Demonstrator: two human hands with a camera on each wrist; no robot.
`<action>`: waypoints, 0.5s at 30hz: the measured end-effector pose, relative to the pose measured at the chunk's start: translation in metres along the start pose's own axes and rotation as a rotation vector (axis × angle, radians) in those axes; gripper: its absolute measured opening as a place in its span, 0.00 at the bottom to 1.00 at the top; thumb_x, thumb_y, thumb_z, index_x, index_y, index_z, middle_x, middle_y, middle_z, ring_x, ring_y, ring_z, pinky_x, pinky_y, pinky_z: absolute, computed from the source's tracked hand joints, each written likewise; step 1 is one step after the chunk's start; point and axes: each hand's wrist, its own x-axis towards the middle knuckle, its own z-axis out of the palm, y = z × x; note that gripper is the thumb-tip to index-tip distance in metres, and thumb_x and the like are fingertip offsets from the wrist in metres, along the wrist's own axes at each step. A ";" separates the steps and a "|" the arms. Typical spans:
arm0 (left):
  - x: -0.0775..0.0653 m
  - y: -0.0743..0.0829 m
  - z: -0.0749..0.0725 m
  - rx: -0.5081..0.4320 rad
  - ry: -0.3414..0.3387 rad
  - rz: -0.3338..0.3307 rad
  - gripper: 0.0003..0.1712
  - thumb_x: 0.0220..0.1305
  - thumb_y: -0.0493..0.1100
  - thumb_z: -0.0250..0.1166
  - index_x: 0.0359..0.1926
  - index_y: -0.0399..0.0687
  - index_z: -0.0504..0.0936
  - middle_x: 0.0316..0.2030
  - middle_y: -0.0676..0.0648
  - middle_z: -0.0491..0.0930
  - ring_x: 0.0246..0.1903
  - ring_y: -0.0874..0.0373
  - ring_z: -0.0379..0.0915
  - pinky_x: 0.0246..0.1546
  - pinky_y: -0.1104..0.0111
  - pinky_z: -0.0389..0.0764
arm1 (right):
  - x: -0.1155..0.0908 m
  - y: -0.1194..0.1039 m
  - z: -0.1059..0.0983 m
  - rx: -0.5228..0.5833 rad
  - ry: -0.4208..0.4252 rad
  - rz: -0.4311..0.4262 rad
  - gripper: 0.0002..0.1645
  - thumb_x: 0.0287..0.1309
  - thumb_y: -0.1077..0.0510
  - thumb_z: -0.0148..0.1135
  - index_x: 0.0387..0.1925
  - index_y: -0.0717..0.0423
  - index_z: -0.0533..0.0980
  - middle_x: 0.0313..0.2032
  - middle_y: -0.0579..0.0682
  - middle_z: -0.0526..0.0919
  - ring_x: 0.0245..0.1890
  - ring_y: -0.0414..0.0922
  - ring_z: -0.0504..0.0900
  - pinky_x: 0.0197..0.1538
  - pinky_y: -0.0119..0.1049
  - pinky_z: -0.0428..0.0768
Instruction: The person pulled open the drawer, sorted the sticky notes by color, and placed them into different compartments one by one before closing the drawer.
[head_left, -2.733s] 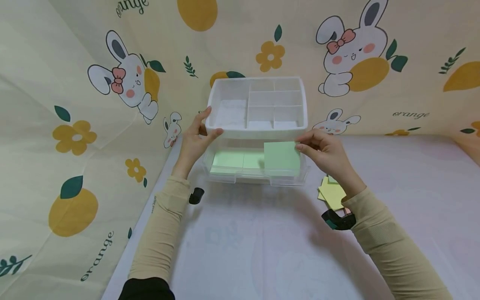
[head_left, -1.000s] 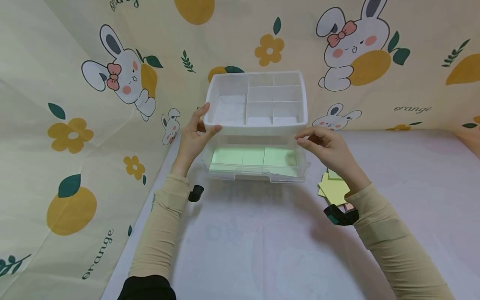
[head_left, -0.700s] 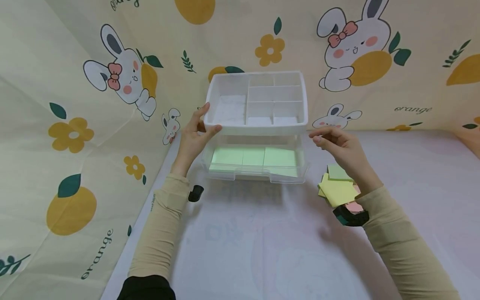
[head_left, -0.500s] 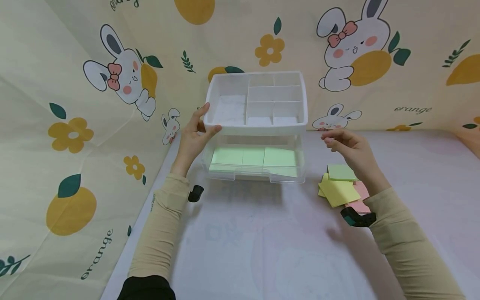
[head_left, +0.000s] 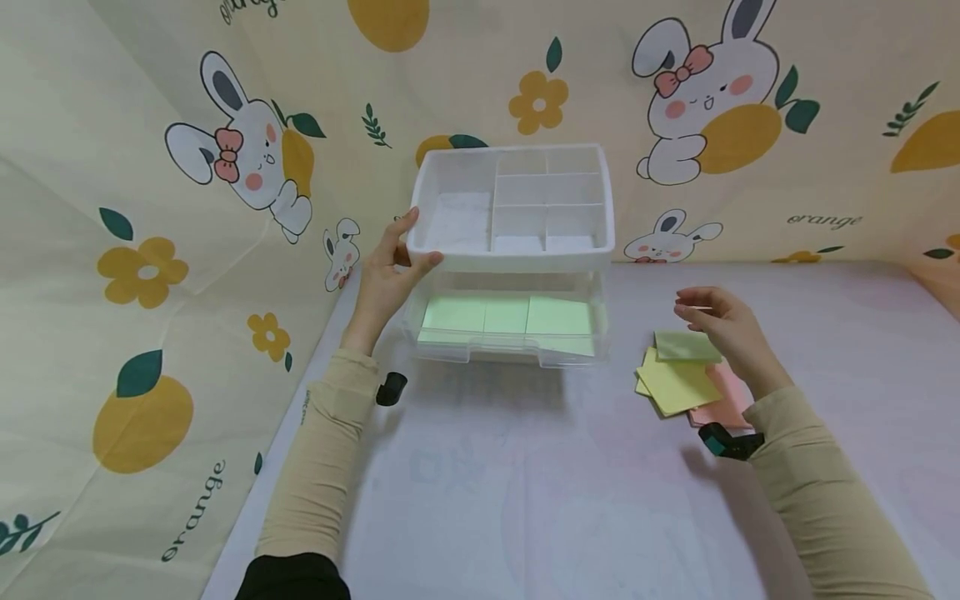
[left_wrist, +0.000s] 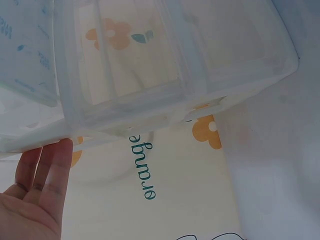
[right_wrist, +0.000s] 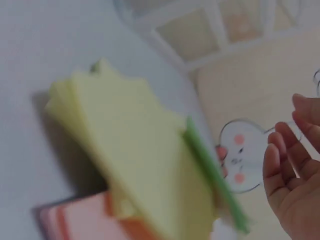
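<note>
Standing on the pale table (head_left: 510, 483), the white organizer box (head_left: 517, 262) takes up most of the work: a divided tray on top, and below it the clear drawer (head_left: 577, 360), pulled out toward the person. The left hand (head_left: 386, 292) grips the tray's near left corner, thumb on the front face and fingers at the side, apparently steadying it. The right hand (head_left: 731, 337) holds nothing; its thumb and fingers are loosely bent and apart, just above the loose pile right of the box. In that pile, pink notes (head_left: 723, 400) lie partly under yellow notes (head_left: 681, 387), with a green pad (head_left: 686, 346) at the far edge. Green notes (head_left: 558, 321) lie side by side in the drawer, reaching near its right end.

Filling the drawer with notes seems the step in hand, between one placing and another pick-up. The next move likely calls for lowering the right fingertips and pinching one piece by its edge, without dragging its neighbours.
</note>
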 end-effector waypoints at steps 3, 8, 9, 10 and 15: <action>0.000 0.000 0.000 0.004 -0.001 0.001 0.40 0.50 0.66 0.64 0.65 0.77 0.61 0.28 0.45 0.73 0.30 0.56 0.67 0.33 0.68 0.67 | 0.000 0.011 -0.001 -0.044 -0.028 0.057 0.26 0.63 0.45 0.54 0.56 0.55 0.66 0.44 0.32 0.70 0.38 0.22 0.73 0.41 0.20 0.73; 0.000 -0.001 0.001 0.007 0.000 0.011 0.40 0.50 0.66 0.64 0.65 0.77 0.61 0.27 0.44 0.74 0.30 0.56 0.67 0.33 0.68 0.67 | -0.001 0.021 0.001 -0.086 -0.049 0.159 0.37 0.64 0.41 0.51 0.63 0.62 0.59 0.54 0.51 0.68 0.45 0.32 0.68 0.45 0.25 0.69; 0.000 -0.001 0.001 0.004 0.001 0.015 0.40 0.49 0.66 0.64 0.65 0.76 0.61 0.27 0.44 0.74 0.29 0.56 0.67 0.33 0.68 0.67 | -0.001 0.022 0.001 -0.087 -0.049 0.177 0.38 0.64 0.41 0.50 0.64 0.62 0.58 0.57 0.55 0.67 0.48 0.37 0.68 0.45 0.27 0.67; 0.000 -0.001 0.001 0.000 0.002 0.018 0.40 0.49 0.67 0.64 0.65 0.76 0.61 0.27 0.44 0.74 0.29 0.56 0.67 0.32 0.68 0.67 | -0.001 0.023 0.001 -0.086 -0.051 0.195 0.38 0.64 0.41 0.49 0.65 0.62 0.58 0.60 0.59 0.65 0.52 0.42 0.67 0.46 0.29 0.66; 0.000 -0.001 0.001 0.000 0.006 0.026 0.41 0.49 0.66 0.64 0.65 0.74 0.62 0.26 0.44 0.74 0.29 0.57 0.67 0.32 0.69 0.67 | -0.001 0.028 0.000 -0.117 -0.072 0.253 0.38 0.65 0.45 0.50 0.67 0.63 0.55 0.65 0.68 0.57 0.60 0.60 0.60 0.44 0.32 0.71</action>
